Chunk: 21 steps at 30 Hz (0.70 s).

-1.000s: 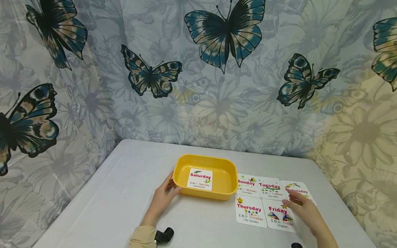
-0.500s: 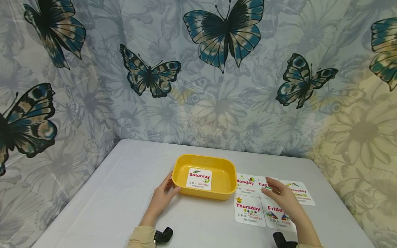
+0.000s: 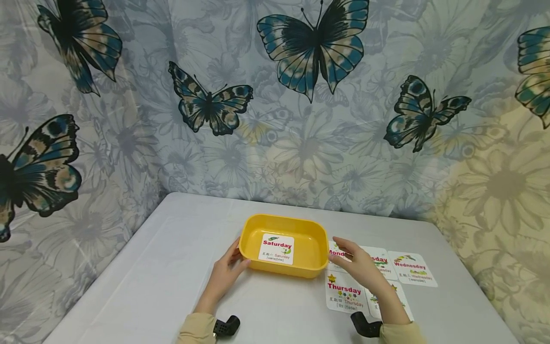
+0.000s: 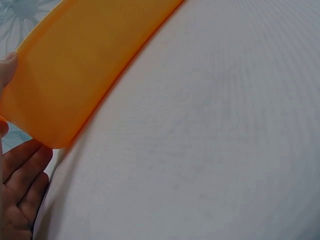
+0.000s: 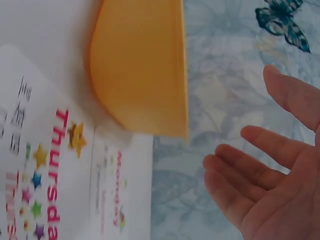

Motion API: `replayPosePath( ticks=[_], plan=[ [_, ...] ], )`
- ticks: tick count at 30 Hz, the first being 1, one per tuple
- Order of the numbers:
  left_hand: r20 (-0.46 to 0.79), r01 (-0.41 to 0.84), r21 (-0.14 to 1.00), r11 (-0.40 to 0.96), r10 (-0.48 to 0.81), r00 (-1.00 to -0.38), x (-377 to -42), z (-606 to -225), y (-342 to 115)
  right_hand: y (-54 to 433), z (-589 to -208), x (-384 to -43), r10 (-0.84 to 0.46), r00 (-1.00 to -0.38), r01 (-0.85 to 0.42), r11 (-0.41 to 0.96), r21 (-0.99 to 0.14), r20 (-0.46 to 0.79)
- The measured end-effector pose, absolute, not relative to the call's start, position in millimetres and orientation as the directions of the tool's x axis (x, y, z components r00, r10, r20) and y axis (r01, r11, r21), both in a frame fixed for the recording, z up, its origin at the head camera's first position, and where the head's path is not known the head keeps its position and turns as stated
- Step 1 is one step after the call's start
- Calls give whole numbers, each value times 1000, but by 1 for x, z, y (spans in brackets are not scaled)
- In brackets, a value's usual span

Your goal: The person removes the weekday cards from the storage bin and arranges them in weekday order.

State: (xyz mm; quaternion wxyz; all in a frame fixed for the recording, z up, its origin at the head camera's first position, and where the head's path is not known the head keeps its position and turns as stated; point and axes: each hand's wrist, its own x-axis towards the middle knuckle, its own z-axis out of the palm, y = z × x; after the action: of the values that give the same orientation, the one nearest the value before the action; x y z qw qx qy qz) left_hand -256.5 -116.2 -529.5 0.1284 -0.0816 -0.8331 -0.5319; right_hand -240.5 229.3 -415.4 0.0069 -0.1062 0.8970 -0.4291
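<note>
A yellow plastic basin (image 3: 310, 248) sits on the table with a white "Saturday" card (image 3: 276, 248) lying flat inside, towards its left. My left hand (image 3: 226, 273) holds the basin's left end; in the left wrist view the thumb (image 4: 8, 69) lies at the rim and the fingers (image 4: 31, 167) reach under the corner. Close to the right end, my right hand (image 3: 360, 265) hovers with fingers spread and nothing in it. The right wrist view shows a gap between it and the basin (image 5: 142, 65). Beneath it lie the Monday (image 3: 333, 249), Tuesday (image 3: 381, 261) and Thursday (image 3: 343, 292) cards.
The Wednesday card (image 3: 413, 270) ends the back row at the right. A Friday card (image 3: 400, 297) is partly covered by the right forearm. White cloth covers the table (image 3: 142, 286), and a butterfly-print curtain (image 3: 301, 157) hangs behind it.
My right hand has moved left, from over the Wednesday and Friday cards to beside the basin's right end. My left hand, the basin and the cards have stayed in place.
</note>
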Motion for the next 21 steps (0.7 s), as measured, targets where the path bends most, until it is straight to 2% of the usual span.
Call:
replayPosePath(
  ticks=[21],
  plan=[
    [313,289,862,416,11,-950,-257,-530,-117,162,-428,-267,-256,-958,-255,553,-793,129]
  ],
)
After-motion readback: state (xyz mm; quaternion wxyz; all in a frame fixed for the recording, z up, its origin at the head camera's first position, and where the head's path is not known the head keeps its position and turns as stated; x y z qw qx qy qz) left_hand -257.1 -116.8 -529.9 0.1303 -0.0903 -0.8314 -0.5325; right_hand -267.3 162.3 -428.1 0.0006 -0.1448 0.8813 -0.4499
